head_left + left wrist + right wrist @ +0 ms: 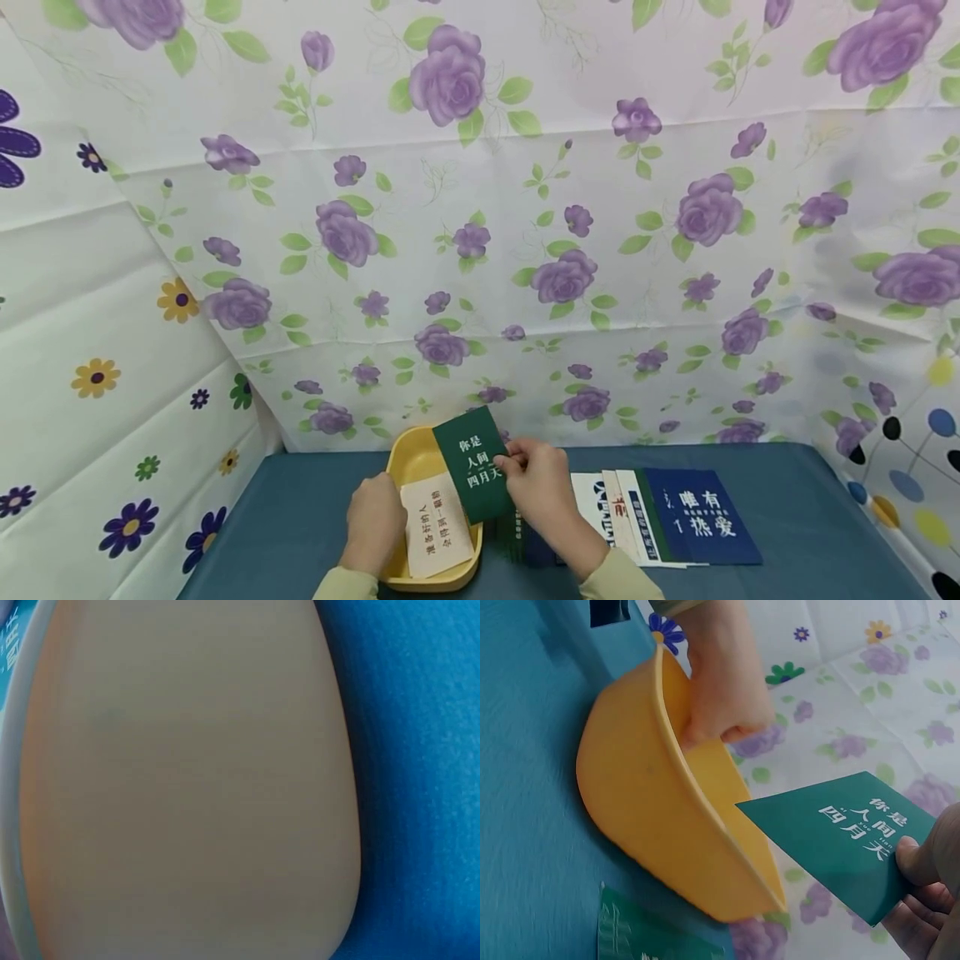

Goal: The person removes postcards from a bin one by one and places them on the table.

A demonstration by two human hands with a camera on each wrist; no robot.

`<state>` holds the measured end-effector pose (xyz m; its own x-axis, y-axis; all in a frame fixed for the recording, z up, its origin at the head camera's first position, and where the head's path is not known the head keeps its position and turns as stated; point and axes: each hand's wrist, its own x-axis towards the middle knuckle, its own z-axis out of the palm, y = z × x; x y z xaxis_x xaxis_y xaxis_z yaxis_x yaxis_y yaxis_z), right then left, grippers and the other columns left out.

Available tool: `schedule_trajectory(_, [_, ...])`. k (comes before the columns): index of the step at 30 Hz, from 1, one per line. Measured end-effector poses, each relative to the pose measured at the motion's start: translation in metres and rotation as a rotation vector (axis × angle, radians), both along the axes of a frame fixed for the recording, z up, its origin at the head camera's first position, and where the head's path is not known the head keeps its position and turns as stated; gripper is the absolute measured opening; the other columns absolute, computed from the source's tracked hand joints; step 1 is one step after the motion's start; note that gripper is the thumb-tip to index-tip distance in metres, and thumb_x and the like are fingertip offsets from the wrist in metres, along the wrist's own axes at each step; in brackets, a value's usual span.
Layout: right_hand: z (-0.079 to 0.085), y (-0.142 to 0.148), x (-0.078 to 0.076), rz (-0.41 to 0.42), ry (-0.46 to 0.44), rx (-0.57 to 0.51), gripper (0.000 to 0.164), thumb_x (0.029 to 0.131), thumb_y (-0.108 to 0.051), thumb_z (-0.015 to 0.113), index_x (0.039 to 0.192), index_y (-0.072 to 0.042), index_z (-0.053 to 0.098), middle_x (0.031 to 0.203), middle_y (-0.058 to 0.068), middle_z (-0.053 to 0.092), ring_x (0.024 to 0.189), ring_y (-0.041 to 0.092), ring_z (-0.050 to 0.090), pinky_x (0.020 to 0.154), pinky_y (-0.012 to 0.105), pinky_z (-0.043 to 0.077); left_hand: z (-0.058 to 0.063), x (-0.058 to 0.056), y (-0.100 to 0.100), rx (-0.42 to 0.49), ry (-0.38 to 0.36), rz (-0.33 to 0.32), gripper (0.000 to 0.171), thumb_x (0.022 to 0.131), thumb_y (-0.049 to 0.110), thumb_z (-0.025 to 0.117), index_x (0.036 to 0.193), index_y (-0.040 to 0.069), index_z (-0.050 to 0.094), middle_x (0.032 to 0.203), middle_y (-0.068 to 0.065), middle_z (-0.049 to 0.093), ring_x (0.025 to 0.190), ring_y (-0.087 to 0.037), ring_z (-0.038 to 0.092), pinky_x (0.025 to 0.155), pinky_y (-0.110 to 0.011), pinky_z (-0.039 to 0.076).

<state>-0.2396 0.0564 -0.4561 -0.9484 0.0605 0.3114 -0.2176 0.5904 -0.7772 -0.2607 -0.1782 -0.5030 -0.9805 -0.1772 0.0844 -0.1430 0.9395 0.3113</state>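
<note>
My right hand [543, 492] pinches a green card [467, 492] with white Chinese characters by its right edge, thumb on the printed face. The card is held tilted over the right side of a yellow plastic basin [414, 454]. At the basin's left side, my left hand [372, 521] grips the rim with curled fingers, some reaching inside in the right wrist view. A cream card [435, 527] with dark characters lies in the basin. Only the basin's outer wall [195, 780] fills most of the left wrist view; the left hand's fingers are hardly seen there.
Right of the basin, overlapping cards lie on the blue-green tabletop [292, 517], with a blue card [705, 517] at the right end and white ones [626, 508] beside it. Another green card [649, 934] lies near the basin. Flowered cloth [480, 317] hangs behind.
</note>
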Motion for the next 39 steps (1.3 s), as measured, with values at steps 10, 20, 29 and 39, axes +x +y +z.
schedule_trajectory(10, [0.002, 0.035, 0.003, -0.087, 0.033, 0.016, 0.007, 0.082, -0.025, 0.071, 0.087, -0.021, 0.069, 0.067, -0.008, 0.062, 0.052, 0.005, 0.052, 0.050, 0.022, 0.042, -0.001, 0.000, 0.000, 0.006, 0.029, -0.012, 0.008, 0.080, 0.001, 0.064, 0.084, -0.006, 0.064, 0.069, -0.017, 0.064, 0.061, -0.031, 0.065, 0.047, -0.040, 0.049])
schedule_trajectory(20, [0.009, 0.058, 0.008, -0.130, 0.005, -0.010, 0.018, 0.082, -0.023, 0.072, 0.098, -0.016, 0.071, 0.075, -0.004, 0.067, 0.062, 0.004, 0.059, 0.053, 0.021, 0.046, 0.001, 0.001, 0.000, 0.014, 0.037, -0.017, 0.008, 0.080, 0.002, 0.064, 0.084, -0.005, 0.064, 0.070, -0.017, 0.064, 0.062, -0.032, 0.065, 0.048, -0.041, 0.049])
schedule_trajectory(29, [0.018, 0.080, 0.011, -0.188, 0.046, 0.019, 0.015, 0.082, -0.024, 0.071, 0.095, -0.015, 0.071, 0.074, -0.003, 0.068, 0.063, 0.005, 0.061, 0.053, 0.020, 0.048, 0.003, 0.004, 0.001, 0.013, 0.042, -0.023, 0.008, 0.080, 0.001, 0.065, 0.085, -0.006, 0.064, 0.071, -0.018, 0.064, 0.063, -0.033, 0.065, 0.049, -0.042, 0.049])
schedule_trajectory(39, [0.016, 0.111, 0.016, -0.258, 0.059, 0.052, 0.015, 0.082, -0.023, 0.072, 0.094, -0.014, 0.071, 0.074, 0.000, 0.069, 0.063, 0.007, 0.063, 0.051, 0.019, 0.049, 0.000, 0.001, -0.001, 0.020, 0.023, -0.016, 0.009, 0.080, 0.001, 0.065, 0.086, -0.005, 0.064, 0.071, -0.015, 0.064, 0.062, -0.029, 0.065, 0.049, -0.039, 0.050])
